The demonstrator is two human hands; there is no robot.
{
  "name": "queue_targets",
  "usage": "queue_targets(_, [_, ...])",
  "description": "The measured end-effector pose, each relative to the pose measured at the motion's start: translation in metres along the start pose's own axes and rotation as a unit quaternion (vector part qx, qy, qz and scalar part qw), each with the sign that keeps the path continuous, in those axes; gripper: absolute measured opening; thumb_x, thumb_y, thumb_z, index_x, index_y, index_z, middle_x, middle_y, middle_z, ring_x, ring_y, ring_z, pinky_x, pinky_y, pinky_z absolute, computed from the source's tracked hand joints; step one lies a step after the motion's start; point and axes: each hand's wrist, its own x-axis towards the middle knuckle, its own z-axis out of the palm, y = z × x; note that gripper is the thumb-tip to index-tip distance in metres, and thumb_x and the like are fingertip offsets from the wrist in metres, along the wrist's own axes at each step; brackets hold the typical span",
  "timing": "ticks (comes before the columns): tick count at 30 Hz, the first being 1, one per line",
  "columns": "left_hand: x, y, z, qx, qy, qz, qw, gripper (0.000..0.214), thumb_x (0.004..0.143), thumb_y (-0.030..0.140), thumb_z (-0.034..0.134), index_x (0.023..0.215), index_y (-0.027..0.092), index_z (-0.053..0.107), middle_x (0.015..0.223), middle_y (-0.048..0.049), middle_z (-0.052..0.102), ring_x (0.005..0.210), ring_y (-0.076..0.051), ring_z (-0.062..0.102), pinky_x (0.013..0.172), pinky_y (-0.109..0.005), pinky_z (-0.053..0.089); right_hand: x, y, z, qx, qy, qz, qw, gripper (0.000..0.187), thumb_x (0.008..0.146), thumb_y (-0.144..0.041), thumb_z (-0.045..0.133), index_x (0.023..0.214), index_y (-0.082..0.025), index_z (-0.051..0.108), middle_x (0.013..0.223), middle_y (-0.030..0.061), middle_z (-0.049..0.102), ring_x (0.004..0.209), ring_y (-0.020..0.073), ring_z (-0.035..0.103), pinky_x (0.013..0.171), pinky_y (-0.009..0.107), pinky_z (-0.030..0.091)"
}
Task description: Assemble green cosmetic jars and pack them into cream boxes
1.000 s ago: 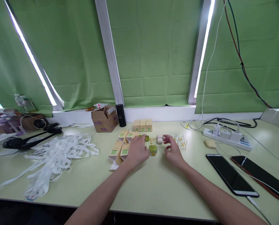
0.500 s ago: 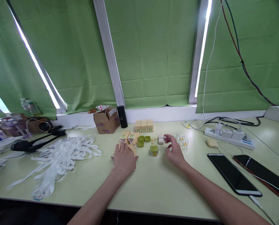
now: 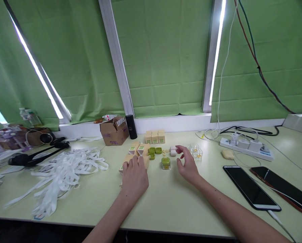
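The left hand (image 3: 135, 175) has shifted from the green lids (image 3: 158, 150) to the near boxes (image 3: 146, 162), left of the jar (image 3: 165, 163), fingers curled (whether gripping, I cannot tell). The right hand (image 3: 187, 164), half-open, looks empty. Light pressure should keep the boxes uncrushed.

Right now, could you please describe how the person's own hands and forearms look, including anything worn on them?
The left hand and right hand are both bare, without gloves. No sleeve, watch or bracelet shows on either forearm. A few small spots mark the right forearm. I can make out no ring.
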Motion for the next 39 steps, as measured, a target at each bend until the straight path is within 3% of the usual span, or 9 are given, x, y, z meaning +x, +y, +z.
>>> queue_targets(4, [0.010,0.011,-0.013,-0.115,0.123,0.042,0.985,0.030,0.094,0.018,0.051,0.124,0.018,0.053,0.128,-0.0194,0.062,0.119,-0.035,0.059,0.096,-0.048,0.039,-0.001,-0.007,0.000,0.021,0.008,-0.023,0.999,0.036,0.093,-0.026,0.058,0.129,-0.028,0.056,0.111,0.0090,0.067,0.102,0.0279,0.063,0.085,0.045,0.052])
queue_targets(8, [0.025,0.025,-0.010,-0.204,0.206,0.083,0.954,0.033,0.095,0.023,0.056,0.128,0.020,0.051,0.137,-0.0208,0.058,0.132,-0.036,0.053,0.106,-0.051,0.035,-0.001,-0.016,0.002,0.057,-0.019,-0.006,0.998,0.028,0.098,-0.041,0.060,0.122,-0.029,0.061,0.108,0.0076,0.072,0.103,0.0275,0.065,0.091,0.045,0.050])
queue_targets(13, [0.043,0.043,0.010,-0.288,0.194,0.137,0.928,0.029,0.094,0.022,0.059,0.123,0.023,0.058,0.141,-0.0179,0.059,0.129,-0.035,0.056,0.108,-0.052,0.033,0.001,-0.026,0.005,0.162,-0.052,0.038,0.985,0.037,0.096,-0.053,0.061,0.125,-0.029,0.062,0.115,0.0067,0.074,0.108,0.0275,0.066,0.098,0.044,0.049])
queue_targets(18, [0.051,0.049,0.030,-0.329,0.163,0.213,0.905,0.026,0.093,0.015,0.054,0.117,0.025,0.060,0.138,-0.0167,0.060,0.126,-0.033,0.058,0.106,-0.050,0.037,0.003,-0.021,0.009,0.189,-0.014,0.076,0.979,0.039,0.093,-0.057,0.063,0.113,-0.024,0.064,0.101,0.0065,0.072,0.094,0.0254,0.065,0.084,0.038,0.050])
queue_targets(24, [0.050,0.034,0.036,-0.365,0.171,0.222,0.888,0.056,0.090,0.026,0.063,0.142,0.023,0.043,0.146,-0.0206,0.050,0.139,-0.036,0.047,0.113,-0.055,0.036,0.003,-0.014,0.001,0.130,0.030,0.059,0.989,0.034,0.089,-0.047,0.069,0.114,-0.025,0.058,0.104,0.0062,0.068,0.095,0.0258,0.062,0.082,0.039,0.049])
queue_targets(27, [0.048,0.027,0.038,-0.365,0.183,0.185,0.894,0.063,0.092,0.023,0.061,0.149,0.024,0.034,0.146,-0.0204,0.046,0.141,-0.035,0.043,0.114,-0.055,0.036,0.003,-0.019,-0.004,0.080,0.028,-0.010,0.996,0.040,0.090,-0.034,0.068,0.126,-0.027,0.053,0.119,0.0093,0.065,0.109,0.0292,0.061,0.093,0.044,0.050])
queue_targets(30, [0.047,0.023,0.042,-0.349,0.190,0.185,0.899,0.063,0.091,0.019,0.058,0.150,0.025,0.034,0.145,-0.0196,0.045,0.140,-0.035,0.042,0.113,-0.054,0.039,0.003,-0.022,-0.008,0.000,0.022,-0.145,0.989,0.048,0.089,-0.021,0.062,0.135,-0.030,0.049,0.130,0.0120,0.058,0.122,0.0318,0.056,0.101,0.050,0.049])
queue_targets(35, [0.048,0.018,0.048,-0.306,0.276,0.223,0.884,0.054,0.088,0.011,0.057,0.139,0.026,0.045,0.140,-0.0165,0.047,0.132,-0.033,0.048,0.106,-0.054,0.044,0.004,-0.016,-0.013,-0.095,0.043,-0.311,0.945,0.054,0.091,-0.007,0.052,0.140,-0.030,0.049,0.126,0.0132,0.055,0.114,0.0300,0.058,0.090,0.050,0.054])
queue_targets(39, [0.047,0.018,0.051,-0.291,0.305,0.225,0.878,0.045,0.088,0.011,0.058,0.130,0.024,0.049,0.136,-0.0160,0.048,0.128,-0.031,0.049,0.103,-0.052,0.046,0.006,-0.016,-0.014,-0.114,0.061,-0.357,0.925,0.053,0.091,-0.003,0.053,0.137,-0.030,0.053,0.119,0.0127,0.056,0.109,0.0279,0.059,0.085,0.046,0.055])
